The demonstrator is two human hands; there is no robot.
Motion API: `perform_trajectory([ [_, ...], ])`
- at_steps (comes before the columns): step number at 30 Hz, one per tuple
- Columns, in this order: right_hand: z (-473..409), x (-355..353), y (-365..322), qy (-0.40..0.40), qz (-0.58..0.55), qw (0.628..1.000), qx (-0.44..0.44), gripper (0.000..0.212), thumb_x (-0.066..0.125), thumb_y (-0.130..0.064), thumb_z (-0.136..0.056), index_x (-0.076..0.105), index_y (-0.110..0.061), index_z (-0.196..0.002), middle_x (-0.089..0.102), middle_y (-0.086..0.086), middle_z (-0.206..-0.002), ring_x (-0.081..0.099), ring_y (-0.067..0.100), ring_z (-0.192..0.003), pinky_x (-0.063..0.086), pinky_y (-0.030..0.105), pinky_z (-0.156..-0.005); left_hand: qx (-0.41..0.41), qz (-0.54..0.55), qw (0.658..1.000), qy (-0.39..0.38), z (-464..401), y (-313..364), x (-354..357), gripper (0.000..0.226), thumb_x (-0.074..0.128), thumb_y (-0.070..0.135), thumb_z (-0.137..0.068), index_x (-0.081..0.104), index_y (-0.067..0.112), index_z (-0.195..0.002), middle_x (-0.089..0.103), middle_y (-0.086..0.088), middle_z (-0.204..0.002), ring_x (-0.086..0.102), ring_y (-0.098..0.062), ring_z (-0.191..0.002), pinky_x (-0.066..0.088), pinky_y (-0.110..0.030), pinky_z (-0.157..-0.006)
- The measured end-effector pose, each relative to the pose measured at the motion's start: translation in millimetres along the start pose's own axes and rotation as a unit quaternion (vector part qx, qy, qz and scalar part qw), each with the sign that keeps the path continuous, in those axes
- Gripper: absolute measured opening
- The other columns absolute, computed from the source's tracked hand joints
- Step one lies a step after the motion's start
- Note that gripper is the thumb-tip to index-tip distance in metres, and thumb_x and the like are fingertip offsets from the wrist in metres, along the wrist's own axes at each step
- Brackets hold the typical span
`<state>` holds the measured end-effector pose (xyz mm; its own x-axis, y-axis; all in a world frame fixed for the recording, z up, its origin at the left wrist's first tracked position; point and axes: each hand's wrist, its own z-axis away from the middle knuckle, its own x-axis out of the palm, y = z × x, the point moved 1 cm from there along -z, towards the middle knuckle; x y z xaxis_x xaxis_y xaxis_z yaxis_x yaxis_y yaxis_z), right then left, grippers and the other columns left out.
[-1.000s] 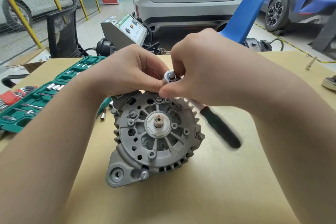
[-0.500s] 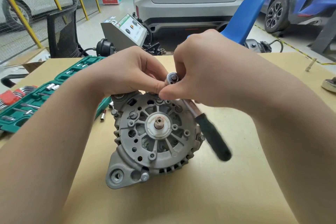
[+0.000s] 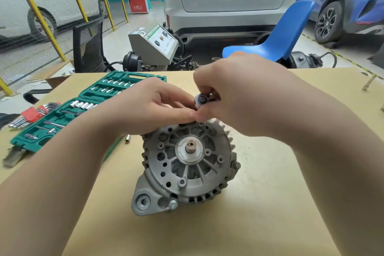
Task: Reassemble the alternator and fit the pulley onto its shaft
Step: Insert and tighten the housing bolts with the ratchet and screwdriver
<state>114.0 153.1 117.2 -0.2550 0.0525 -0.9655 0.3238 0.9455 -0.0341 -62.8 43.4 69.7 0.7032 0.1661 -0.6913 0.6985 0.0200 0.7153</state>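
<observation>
The grey alternator point(image 3: 187, 170) stands on the cardboard-covered table point(image 3: 259, 214) with its bare shaft point(image 3: 190, 147) pointing at me; I see no pulley. At the housing's far top edge a ratchet head point(image 3: 201, 101) shows between my hands. My right hand point(image 3: 245, 93) grips the ratchet head from the right, and the tool's handle is hidden beneath it. From the left, my left hand point(image 3: 149, 108) pinches the part just below the ratchet head with thumb and fingertips. What the tool sits on is covered by my fingers.
An open green socket case point(image 3: 83, 110) lies at the left with a red hex-key set point(image 3: 33, 113) beside it. A loose socket point(image 3: 127, 138) lies near the alternator. A bolt point(image 3: 368, 82) lies at the table's far right. A blue chair point(image 3: 276, 43) stands beyond the table.
The ratchet's black handle swung from the alternator's right side inward under my right hand and is now hidden. Both hands stayed at the housing's top edge.
</observation>
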Motion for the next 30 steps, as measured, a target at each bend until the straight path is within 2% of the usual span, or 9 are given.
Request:
perform_trajectory([
  [5,-3.1,4.1,14.9,-0.042,-0.030,0.998,-0.041,0.026,0.077,-0.023,-0.085,0.055,-0.036,-0.081,0.052,-0.012,-0.078,0.050,0.008,-0.074,0.035,0.032,-0.054,-0.010,-0.051,0.998,-0.032,-15.6,6.6,5.9,0.028,0.070,0.069,-0.086,0.080,0.052,-0.106,0.077,-0.011,-0.093,0.057,-0.016,-0.069,0.046,-0.035,-0.066],
  [8,-6.5,4.9,29.4,-0.048,-0.082,0.995,-0.030,0.023,0.083,-0.027,-0.086,0.063,-0.037,-0.089,0.057,-0.014,-0.083,0.057,0.009,-0.076,0.047,0.034,-0.059,-0.026,-0.038,0.998,-0.037,-19.7,4.0,6.3,0.028,0.073,0.064,-0.085,0.079,0.054,-0.111,0.081,0.000,-0.097,0.074,-0.020,-0.087,0.061,-0.040,-0.077],
  [10,-8.0,6.4,34.7,-0.044,-0.114,0.992,-0.027,0.021,0.085,-0.037,-0.085,0.065,-0.035,-0.091,0.060,-0.016,-0.084,0.060,0.009,-0.077,0.046,0.031,-0.060,-0.025,-0.023,0.999,-0.040,-17.6,2.2,5.0,0.025,0.078,0.053,-0.089,0.079,0.053,-0.114,0.082,0.010,-0.106,0.077,-0.013,-0.101,0.063,-0.028,-0.084],
  [12,-9.7,8.1,33.7,-0.033,-0.136,0.990,-0.027,0.023,0.084,-0.043,-0.083,0.064,-0.033,-0.090,0.063,-0.015,-0.087,0.062,0.012,-0.081,0.050,0.032,-0.064,-0.030,-0.021,0.999,-0.031,-13.3,4.2,3.8,0.024,0.085,0.044,-0.090,0.081,0.049,-0.113,0.081,0.015,-0.108,0.076,-0.005,-0.099,0.061,-0.021,-0.082],
  [15,-11.0,10.5,26.5,-0.016,-0.154,0.988,-0.028,0.028,0.083,-0.049,-0.082,0.062,-0.032,-0.087,0.064,-0.013,-0.088,0.061,0.012,-0.079,0.053,0.035,-0.066,-0.041,-0.055,0.998,0.008,-0.2,10.2,4.3,0.022,0.085,0.037,-0.090,0.082,0.046,-0.110,0.080,0.017,-0.104,0.075,0.001,-0.097,0.060,-0.025,-0.082],
  [19,-11.4,13.0,19.9,-0.015,-0.161,0.986,-0.024,0.031,0.080,-0.052,-0.084,0.058,-0.031,-0.086,0.059,-0.012,-0.084,0.057,0.010,-0.075,0.046,0.033,-0.060,-0.035,-0.224,0.959,0.169,33.8,21.4,21.3,0.050,0.073,0.065,-0.090,0.072,0.042,-0.135,0.069,0.027,-0.131,0.057,0.007,-0.124,0.045,-0.020,-0.101],
  [22,-11.7,11.9,21.4,-0.003,-0.160,0.987,-0.020,0.030,0.078,-0.051,-0.086,0.058,-0.029,-0.086,0.058,-0.012,-0.081,0.055,0.005,-0.071,0.039,0.029,-0.057,-0.028,-0.270,0.927,0.258,64.2,32.3,57.8,0.065,0.052,0.068,-0.098,0.063,0.030,-0.149,0.060,0.016,-0.146,0.045,-0.011,-0.141,0.035,-0.032,-0.116],
  [25,-13.4,8.2,29.7,0.026,-0.173,0.985,0.000,0.028,0.077,-0.050,-0.087,0.058,-0.029,-0.089,0.059,-0.013,-0.087,0.055,0.002,-0.073,0.037,0.028,-0.058,-0.038,-0.213,0.938,0.272,85.6,36.7,92.2,0.077,0.043,0.081,-0.096,0.056,0.032,-0.154,0.052,0.018,-0.155,0.036,-0.014,-0.151,0.032,-0.041,-0.120],
  [30,-16.0,8.4,38.3,0.032,-0.169,0.985,0.007,0.022,0.075,-0.047,-0.090,0.060,-0.033,-0.097,0.062,-0.014,-0.099,0.057,0.003,-0.084,0.043,0.025,-0.065,-0.025,-0.276,0.930,0.242,86.9,28.7,105.3,0.098,0.060,0.088,-0.076,0.055,0.027,-0.153,0.048,0.015,-0.158,0.035,-0.018,-0.153,0.029,-0.035,-0.124],
])
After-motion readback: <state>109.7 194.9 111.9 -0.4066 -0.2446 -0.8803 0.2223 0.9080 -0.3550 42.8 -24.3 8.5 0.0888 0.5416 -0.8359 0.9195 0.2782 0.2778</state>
